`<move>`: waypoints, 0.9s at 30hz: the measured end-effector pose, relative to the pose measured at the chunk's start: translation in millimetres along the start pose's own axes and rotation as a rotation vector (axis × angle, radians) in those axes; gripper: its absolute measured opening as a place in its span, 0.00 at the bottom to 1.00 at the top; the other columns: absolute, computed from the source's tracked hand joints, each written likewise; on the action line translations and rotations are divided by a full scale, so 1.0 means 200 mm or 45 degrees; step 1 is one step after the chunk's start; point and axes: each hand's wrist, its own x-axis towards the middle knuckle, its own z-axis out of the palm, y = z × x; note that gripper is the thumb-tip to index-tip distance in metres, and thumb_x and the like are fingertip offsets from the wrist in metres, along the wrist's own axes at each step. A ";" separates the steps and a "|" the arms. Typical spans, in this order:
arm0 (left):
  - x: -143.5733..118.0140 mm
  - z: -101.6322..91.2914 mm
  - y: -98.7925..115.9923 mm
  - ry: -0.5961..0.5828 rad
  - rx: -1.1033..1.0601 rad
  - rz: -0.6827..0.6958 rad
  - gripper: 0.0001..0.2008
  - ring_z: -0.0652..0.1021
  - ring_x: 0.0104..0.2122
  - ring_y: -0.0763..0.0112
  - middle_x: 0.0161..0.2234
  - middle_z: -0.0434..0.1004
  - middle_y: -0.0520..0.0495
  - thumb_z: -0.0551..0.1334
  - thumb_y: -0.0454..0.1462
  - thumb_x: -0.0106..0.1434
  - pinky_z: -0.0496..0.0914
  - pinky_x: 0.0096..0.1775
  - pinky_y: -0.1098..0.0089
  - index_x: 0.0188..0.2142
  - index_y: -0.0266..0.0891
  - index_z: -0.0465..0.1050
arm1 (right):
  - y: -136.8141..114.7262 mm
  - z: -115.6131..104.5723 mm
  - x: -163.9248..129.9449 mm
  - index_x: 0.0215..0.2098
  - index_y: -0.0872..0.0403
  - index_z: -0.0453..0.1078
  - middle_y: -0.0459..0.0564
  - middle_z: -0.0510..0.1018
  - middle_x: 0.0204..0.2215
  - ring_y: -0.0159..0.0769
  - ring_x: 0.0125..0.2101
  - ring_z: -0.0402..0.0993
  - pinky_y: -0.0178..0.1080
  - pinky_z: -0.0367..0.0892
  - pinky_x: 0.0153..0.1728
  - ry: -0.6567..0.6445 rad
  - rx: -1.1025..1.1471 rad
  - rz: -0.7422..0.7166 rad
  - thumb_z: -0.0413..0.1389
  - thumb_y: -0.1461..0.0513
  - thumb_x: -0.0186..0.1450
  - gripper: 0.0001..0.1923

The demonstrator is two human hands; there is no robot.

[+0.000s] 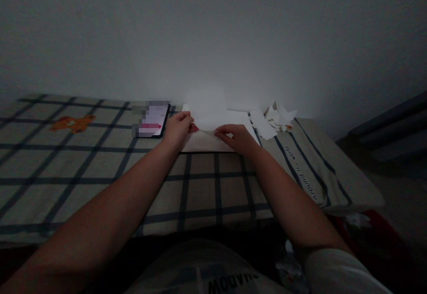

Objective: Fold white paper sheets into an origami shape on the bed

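checked bedcover [100, 169] underneath; both hands' fingers, left hand [178, 129] and right hand [237, 137], pinch a glaring white paper sheet [208, 111].

Phone [151, 120] left of sheet [208, 107] (scraps [278, 118] right), on bed [83, 174].

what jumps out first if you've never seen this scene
The bright white paper at the far edge of the checked bedsheet, held between the left hand and right hand. Left of it lies a lit phone; to the right, white paper scraps.
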 end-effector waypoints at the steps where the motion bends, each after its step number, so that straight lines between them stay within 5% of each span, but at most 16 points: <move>1: 0.00 0.00 0.00 0.009 0.015 0.009 0.05 0.72 0.20 0.76 0.22 0.70 0.54 0.62 0.29 0.48 0.72 0.26 0.74 0.26 0.37 0.73 | 0.00 0.00 0.00 0.37 0.53 0.78 0.49 0.83 0.33 0.35 0.32 0.75 0.37 0.66 0.34 0.027 0.031 0.023 0.56 0.58 0.67 0.09; 7: -0.01 -0.01 0.01 -0.037 0.030 0.091 0.04 0.72 0.23 0.76 0.24 0.70 0.54 0.60 0.30 0.45 0.71 0.24 0.76 0.23 0.39 0.72 | 0.03 0.00 0.02 0.33 0.52 0.78 0.51 0.78 0.34 0.38 0.37 0.73 0.42 0.68 0.42 0.194 -0.032 -0.100 0.61 0.59 0.64 0.05; 12: -0.02 -0.01 0.02 -0.046 0.076 0.159 0.04 0.72 0.23 0.75 0.24 0.70 0.54 0.60 0.31 0.45 0.72 0.25 0.75 0.23 0.39 0.71 | 0.07 0.00 0.02 0.31 0.48 0.79 0.53 0.72 0.54 0.46 0.54 0.66 0.54 0.61 0.56 0.401 -0.186 0.037 0.65 0.58 0.60 0.03; 17: -0.02 -0.02 0.02 -0.093 0.162 0.252 0.05 0.73 0.23 0.74 0.23 0.71 0.53 0.58 0.31 0.46 0.71 0.26 0.74 0.23 0.39 0.73 | 0.09 -0.02 0.01 0.34 0.50 0.79 0.54 0.62 0.66 0.49 0.65 0.57 0.58 0.52 0.63 0.348 -0.021 0.235 0.64 0.54 0.60 0.08; 21: -0.02 -0.03 0.02 -0.136 0.174 0.325 0.08 0.72 0.25 0.74 0.26 0.73 0.52 0.58 0.31 0.47 0.70 0.28 0.74 0.26 0.40 0.76 | 0.09 -0.02 0.02 0.34 0.52 0.78 0.58 0.65 0.63 0.47 0.64 0.60 0.56 0.54 0.62 0.286 0.134 0.253 0.63 0.54 0.61 0.10; 27: -0.03 -0.03 0.04 -0.144 0.116 0.340 0.06 0.71 0.27 0.73 0.27 0.71 0.51 0.59 0.32 0.49 0.69 0.29 0.75 0.26 0.40 0.75 | 0.08 -0.02 0.03 0.31 0.51 0.77 0.52 0.77 0.43 0.40 0.45 0.73 0.46 0.69 0.47 0.350 0.213 0.187 0.62 0.53 0.61 0.10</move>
